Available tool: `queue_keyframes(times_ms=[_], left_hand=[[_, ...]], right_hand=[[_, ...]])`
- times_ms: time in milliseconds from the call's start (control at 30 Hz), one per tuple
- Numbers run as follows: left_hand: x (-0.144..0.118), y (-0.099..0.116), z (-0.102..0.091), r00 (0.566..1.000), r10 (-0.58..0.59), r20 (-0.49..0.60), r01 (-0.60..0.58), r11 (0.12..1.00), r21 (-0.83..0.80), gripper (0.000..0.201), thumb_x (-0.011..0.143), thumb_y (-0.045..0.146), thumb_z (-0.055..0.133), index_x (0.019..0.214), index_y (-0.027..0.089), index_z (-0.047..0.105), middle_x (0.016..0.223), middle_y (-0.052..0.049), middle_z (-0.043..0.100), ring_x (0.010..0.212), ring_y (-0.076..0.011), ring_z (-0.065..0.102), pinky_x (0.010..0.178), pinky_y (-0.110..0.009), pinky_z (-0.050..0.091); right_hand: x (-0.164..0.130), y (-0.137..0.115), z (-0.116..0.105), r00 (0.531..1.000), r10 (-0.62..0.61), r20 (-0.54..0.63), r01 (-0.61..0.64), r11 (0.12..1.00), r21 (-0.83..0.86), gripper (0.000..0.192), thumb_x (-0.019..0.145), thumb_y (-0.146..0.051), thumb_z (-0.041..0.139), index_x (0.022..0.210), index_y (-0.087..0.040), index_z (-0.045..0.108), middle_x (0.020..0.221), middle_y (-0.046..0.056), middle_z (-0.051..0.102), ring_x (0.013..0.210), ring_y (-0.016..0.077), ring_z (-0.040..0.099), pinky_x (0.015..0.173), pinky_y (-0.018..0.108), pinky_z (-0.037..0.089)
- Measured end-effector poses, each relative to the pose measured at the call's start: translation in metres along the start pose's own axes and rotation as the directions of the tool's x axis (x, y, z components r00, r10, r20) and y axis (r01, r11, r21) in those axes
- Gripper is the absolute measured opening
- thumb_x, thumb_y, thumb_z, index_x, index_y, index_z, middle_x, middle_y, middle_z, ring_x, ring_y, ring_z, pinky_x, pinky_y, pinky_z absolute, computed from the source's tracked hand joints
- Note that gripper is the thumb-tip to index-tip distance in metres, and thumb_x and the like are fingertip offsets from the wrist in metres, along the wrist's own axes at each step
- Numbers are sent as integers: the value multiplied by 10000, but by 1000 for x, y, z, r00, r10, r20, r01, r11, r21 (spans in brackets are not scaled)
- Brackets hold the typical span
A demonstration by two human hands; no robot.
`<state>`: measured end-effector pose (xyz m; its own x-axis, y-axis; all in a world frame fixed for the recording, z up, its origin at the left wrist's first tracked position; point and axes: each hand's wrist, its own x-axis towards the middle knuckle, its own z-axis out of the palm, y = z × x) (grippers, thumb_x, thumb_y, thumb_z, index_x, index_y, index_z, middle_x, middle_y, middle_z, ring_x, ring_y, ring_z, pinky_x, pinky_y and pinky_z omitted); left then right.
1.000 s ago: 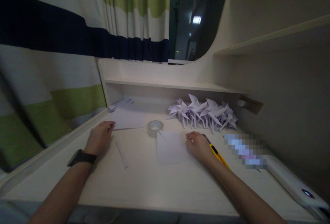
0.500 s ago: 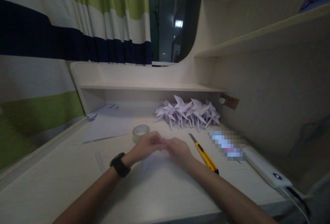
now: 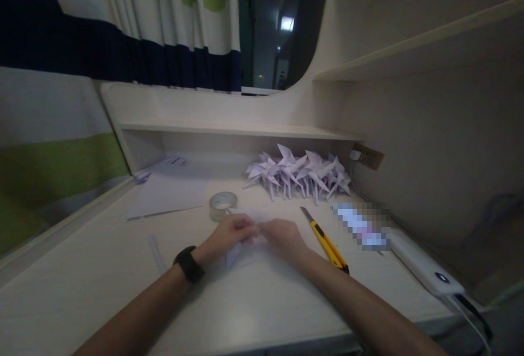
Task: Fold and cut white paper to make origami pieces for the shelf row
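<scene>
White paper is the stuff in hand: one small sheet [image 3: 245, 249] lies flat on the pale wooden desk [image 3: 102, 285], near its middle, and both hands meet on top of it. The left hand [image 3: 231, 233], with a dark watch [image 3: 189, 264] on its wrist, has its fingertips curled down onto the sheet's upper edge, pinching the paper. The right hand [image 3: 284, 238] touches the left one fingertip to fingertip and presses the same edge, so each hand is grasping the sheet rather than lying loose.

No brand, label or writing can be read anywhere; one item to the right, beside the knife, is blurred out [image 3: 362, 225].

Counted: one roll of clear tape [image 3: 223, 203] stands just beyond the hands; one yellow utility knife [image 3: 325, 238] with its blade out lies just right of the right hand; one larger sheet [image 3: 170, 195] lies at the back left, with a few more papers [image 3: 161, 165] behind it, too dim to number. One narrow paper strip [image 3: 155, 247] lies left of the watch. A cluster of folded paper cranes [image 3: 298, 173] sits under the low shelf [image 3: 237, 128]; they overlap too much to count. One white device with a cable [image 3: 426, 268] rests at the desk's right edge.
</scene>
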<state>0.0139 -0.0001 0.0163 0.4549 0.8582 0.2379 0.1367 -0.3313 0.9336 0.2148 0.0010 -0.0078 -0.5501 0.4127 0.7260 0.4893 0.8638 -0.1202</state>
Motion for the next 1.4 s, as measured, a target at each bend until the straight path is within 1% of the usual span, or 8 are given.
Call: queue_keyframes(times_ms=[200, 400, 567, 800, 967, 1100, 1233, 1400], left_hand=[[-1, 2, 2, 999, -37, -13, 37, 999, 6, 375, 772, 499, 644, 714, 128, 635, 567, -27, 615, 513, -123, 556, 513, -240, 419], [-2, 2, 6, 991, -137, -3, 136, 980, 147, 546, 865, 610, 413, 615, 151, 574, 471, 5, 509, 384, -91, 417, 397, -222, 307], [-4, 0, 7, 998, -51, 22, 45, 980, 196, 509, 895, 540, 405, 549, 178, 495, 474, 19, 469, 429, -100, 417, 449, -235, 327], [-3, 0, 9, 996, -46, -78, 59, 983, 174, 351, 863, 420, 491, 622, 168, 528, 524, 18, 502, 469, -101, 426, 448, -220, 310], [-3, 1, 10, 993, -64, -100, 72, 994, 77, 302, 823, 423, 535, 661, 167, 537, 503, 30, 499, 444, -94, 420, 440, -217, 310], [-4, 0, 10, 990, -78, -117, 84, 995, 44, 316, 823, 448, 549, 683, 166, 528, 508, 34, 507, 416, -82, 409, 419, -205, 296], [-4, -2, 10, 992, -58, -110, 66, 996, 68, 370, 835, 503, 530, 670, 173, 496, 501, 43, 491, 422, -81, 413, 426, -200, 305], [-5, -2, 10, 996, -39, -85, 51, 989, 140, 411, 864, 525, 483, 636, 183, 477, 494, 33, 494, 446, -96, 431, 452, -213, 319]], right_hand=[[0, 0, -1, 1000, 16, 22, -17, 1000, 13, 173, 904, -188, 507, 968, -173, 667, 861, 62, 735, 740, 158, 673, 700, 251, 508], [0, -5, 0, 997, 38, 67, -36, 999, -22, 183, 885, -140, 503, 940, -171, 675, 827, 65, 727, 758, 152, 670, 730, 241, 494], [2, -14, -2, 990, 143, 12, -144, 983, 114, 160, 870, -187, 535, 930, -181, 683, 824, 64, 730, 708, 152, 671, 685, 242, 502], [7, -22, -6, 949, 314, 20, -307, 910, 280, 123, 849, -217, 551, 872, -185, 667, 764, 43, 726, 626, 137, 662, 582, 220, 498], [13, -26, -9, 889, 455, 49, -430, 794, 431, 97, 840, -248, 585, 826, -176, 648, 708, 35, 716, 623, 145, 673, 588, 235, 515], [16, -27, -11, 868, 491, 69, -457, 739, 494, 160, 848, -301, 591, 862, -162, 670, 711, 42, 716, 633, 148, 671, 597, 243, 519], [15, -25, -13, 862, 494, 114, -482, 731, 482, 205, 830, -297, 617, 958, -168, 713, 743, 42, 726, 638, 147, 652, 600, 245, 506], [16, -24, -12, 819, 547, 175, -546, 648, 531, 142, 789, -273, 651, 835, -180, 748, 728, 39, 728, 626, 154, 642, 578, 247, 498]])
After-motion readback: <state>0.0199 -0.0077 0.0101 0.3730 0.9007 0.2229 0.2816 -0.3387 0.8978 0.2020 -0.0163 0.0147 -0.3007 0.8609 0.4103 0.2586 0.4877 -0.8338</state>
